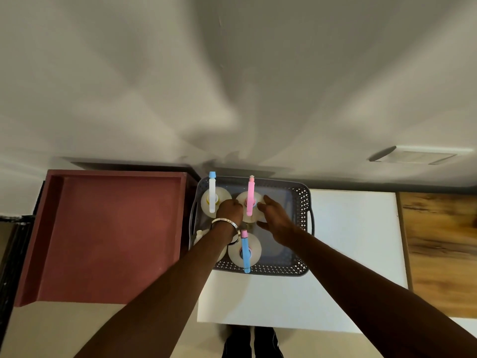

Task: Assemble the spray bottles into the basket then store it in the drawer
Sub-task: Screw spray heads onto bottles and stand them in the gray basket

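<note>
A grey perforated basket (302, 202) stands on the white table (348, 241). Inside it stand a spray bottle with a white and blue head (212, 192), one with a pink head (250, 195) and one with a blue and pink head (245, 250). A further white-headed bottle (200, 235) shows partly under my left forearm. My left hand (229, 210), with a bracelet on the wrist, is curled shut between the two far bottles, against the pink-headed one. My right hand (273, 218) has its fingers spread beside that bottle's right side. A reddish-brown open drawer (111, 228) lies left of the basket.
The white wall (232, 86) rises just behind the basket, with a pale plate (413, 155) on it at the right. A wood-grain surface (441, 254) borders the table on the right. Dark shoes (253, 344) show at the bottom edge.
</note>
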Action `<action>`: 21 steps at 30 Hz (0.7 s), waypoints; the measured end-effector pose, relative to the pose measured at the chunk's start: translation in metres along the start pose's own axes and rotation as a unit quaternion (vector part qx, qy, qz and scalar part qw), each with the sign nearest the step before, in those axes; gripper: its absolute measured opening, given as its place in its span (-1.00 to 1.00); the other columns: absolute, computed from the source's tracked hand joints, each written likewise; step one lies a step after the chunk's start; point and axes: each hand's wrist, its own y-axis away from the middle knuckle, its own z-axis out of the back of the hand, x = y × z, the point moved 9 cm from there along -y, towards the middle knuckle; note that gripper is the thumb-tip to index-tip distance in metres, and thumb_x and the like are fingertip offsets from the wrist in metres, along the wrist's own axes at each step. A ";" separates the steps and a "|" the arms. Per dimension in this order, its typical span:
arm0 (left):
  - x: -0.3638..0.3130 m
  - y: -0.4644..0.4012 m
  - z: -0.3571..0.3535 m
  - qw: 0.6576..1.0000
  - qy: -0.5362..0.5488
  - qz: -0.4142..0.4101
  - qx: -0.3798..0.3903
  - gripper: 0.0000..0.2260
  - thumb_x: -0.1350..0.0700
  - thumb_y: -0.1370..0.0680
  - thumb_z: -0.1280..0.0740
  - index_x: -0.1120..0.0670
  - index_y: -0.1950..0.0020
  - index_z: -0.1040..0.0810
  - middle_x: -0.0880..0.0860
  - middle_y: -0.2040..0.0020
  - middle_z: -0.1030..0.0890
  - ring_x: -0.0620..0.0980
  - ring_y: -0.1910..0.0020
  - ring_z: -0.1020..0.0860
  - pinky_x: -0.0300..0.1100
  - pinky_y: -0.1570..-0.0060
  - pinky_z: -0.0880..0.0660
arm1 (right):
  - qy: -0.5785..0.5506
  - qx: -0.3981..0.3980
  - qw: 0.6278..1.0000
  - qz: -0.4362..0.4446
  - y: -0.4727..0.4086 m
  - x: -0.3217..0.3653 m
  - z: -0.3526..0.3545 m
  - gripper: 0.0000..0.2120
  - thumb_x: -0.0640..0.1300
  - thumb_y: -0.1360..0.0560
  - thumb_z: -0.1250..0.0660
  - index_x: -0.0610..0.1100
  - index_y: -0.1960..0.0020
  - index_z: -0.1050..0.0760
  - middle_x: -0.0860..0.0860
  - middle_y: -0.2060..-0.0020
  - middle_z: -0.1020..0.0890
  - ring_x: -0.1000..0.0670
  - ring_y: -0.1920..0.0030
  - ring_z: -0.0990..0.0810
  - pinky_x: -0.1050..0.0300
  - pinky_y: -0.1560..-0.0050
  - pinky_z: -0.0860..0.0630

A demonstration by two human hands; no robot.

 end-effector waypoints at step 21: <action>0.001 0.027 0.005 0.999 0.044 -0.005 0.013 -0.67 0.23 -0.61 -0.07 0.24 -0.32 -0.44 0.22 -0.22 -0.52 0.20 -0.15 -0.50 -0.13 0.05 -0.44 | 0.052 -0.001 0.999 0.015 0.033 0.012 0.009 -0.49 -0.11 -0.69 -0.12 -0.16 -0.59 -0.07 -0.20 -0.51 -0.25 -0.24 -0.47 -0.27 -0.19 -0.42 -0.29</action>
